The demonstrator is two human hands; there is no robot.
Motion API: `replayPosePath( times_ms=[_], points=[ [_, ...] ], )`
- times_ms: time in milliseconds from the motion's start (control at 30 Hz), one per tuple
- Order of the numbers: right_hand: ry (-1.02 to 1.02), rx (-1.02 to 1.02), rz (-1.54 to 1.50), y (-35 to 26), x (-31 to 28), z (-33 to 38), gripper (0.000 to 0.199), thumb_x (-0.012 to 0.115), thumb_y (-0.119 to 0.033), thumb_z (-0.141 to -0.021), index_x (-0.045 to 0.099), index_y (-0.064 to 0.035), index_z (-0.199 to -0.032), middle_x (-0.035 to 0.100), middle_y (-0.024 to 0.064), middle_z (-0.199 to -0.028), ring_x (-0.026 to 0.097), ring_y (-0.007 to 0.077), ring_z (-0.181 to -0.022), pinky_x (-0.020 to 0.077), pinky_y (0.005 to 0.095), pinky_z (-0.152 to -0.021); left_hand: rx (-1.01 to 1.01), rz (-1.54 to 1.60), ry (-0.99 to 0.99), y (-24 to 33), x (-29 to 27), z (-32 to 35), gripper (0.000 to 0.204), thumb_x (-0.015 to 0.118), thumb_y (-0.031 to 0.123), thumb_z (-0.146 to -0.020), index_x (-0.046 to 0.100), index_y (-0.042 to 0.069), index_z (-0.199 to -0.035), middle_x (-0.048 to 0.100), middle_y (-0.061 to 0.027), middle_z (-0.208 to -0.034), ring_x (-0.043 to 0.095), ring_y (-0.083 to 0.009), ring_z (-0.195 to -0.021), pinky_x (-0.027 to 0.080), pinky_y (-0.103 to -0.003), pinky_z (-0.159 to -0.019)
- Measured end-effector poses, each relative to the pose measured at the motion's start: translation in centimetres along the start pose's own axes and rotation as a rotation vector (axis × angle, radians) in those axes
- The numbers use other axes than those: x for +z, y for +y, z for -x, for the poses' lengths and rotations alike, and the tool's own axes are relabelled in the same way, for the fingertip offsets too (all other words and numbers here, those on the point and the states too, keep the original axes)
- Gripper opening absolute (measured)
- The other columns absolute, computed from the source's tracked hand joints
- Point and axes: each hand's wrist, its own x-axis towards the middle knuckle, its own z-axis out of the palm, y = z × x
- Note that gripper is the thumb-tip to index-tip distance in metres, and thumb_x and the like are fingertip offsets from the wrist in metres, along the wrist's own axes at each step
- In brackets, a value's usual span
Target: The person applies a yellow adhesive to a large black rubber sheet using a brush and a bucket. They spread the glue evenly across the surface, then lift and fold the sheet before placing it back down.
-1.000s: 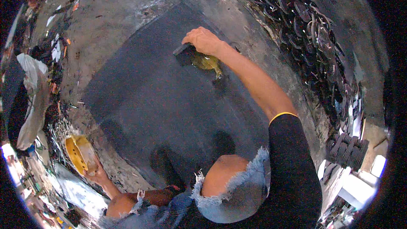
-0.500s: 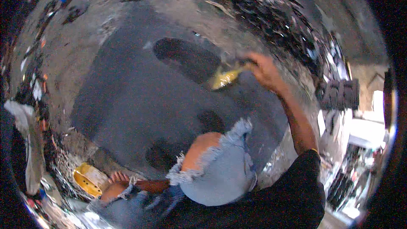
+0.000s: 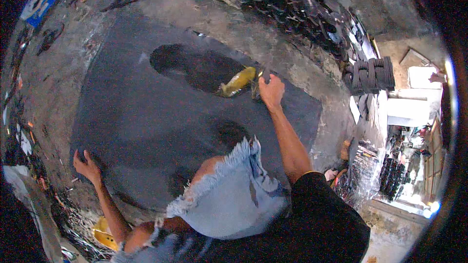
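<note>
On the large dark rubber sheet (image 3: 146,117) spread over the floor, a brush (image 3: 256,85) with a yellow glue-soaked head is gripped by the right hand (image 3: 271,90). The left hand (image 3: 87,164) is pressed open on the sheet's near edge. The brush is judged light, stiff and sticky, best held by its handle.

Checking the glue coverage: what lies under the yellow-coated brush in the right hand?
Under the yellow-coated brush spreads a dark wet patch on the large grey rubber sheet. The right hand hides the handle.
</note>
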Motion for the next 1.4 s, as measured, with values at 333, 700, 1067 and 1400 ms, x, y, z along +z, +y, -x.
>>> replayPosePath(
  times_ms=[333, 700, 1067, 1400],
  points=[
    [0.017, -0.273, -0.115, -21.8, 6.0, -2.2, 0.052, 0.071, -0.037, -0.082, 0.071, 0.0014, -0.117, 0.072, 0.0266, -0.107, 0.070, 0.0441, -0.097, 0.0544, 0.0517, -0.091, -0.175, -0.251, 0.102, 3.5, 1.6, -1.2, 0.056, 0.051, 0.049, -0.104, 0.054, 0.008, -0.141, 0.048, -0.0131, -0.150, 0.042, -0.0324, -0.142, 0.025, -0.060, -0.118],
    [-0.040, -0.412, -0.134, -43.5, 10.5, -4.4, 0.043, 0.076, -0.036, -0.078, 0.074, 0.0034, -0.094, 0.074, 0.0246, -0.093, 0.072, 0.0445, -0.088, 0.0585, 0.0522, -0.079, -0.250, -0.207, 0.063, 5.4, 1.7, -2.3, 0.054, 0.055, 0.045, -0.102, 0.052, 0.010, -0.143, 0.044, -0.0127, -0.155, 0.039, -0.0346, -0.145, 0.023, -0.059, -0.120],
    [-0.153, -0.634, 0.026, -54.7, 10.5, -6.9, 0.047, 0.071, -0.038, -0.081, 0.072, -0.0151, -0.122, 0.074, 0.0211, -0.106, 0.071, 0.0417, -0.102, 0.0566, 0.0513, -0.090, -0.272, -0.200, 0.047, 5.4, 1.7, -2.3, 0.054, 0.054, 0.047, -0.102, 0.053, 0.010, -0.142, 0.045, -0.0131, -0.153, 0.040, -0.0355, -0.144, 0.024, -0.059, -0.120],
    [-0.336, -1.798, -0.143, -54.9, 11.1, -8.8, 0.034, 0.066, -0.012, -0.086, 0.071, -0.0150, -0.120, 0.073, 0.0120, -0.111, 0.068, 0.0359, -0.104, 0.0538, 0.0491, -0.091, -0.223, -0.275, 0.085, 5.2, 2.9, -1.8, 0.057, 0.052, 0.050, -0.102, 0.052, 0.009, -0.142, 0.048, -0.0126, -0.151, 0.043, -0.0349, -0.141, 0.029, -0.055, -0.117]
  ],
)
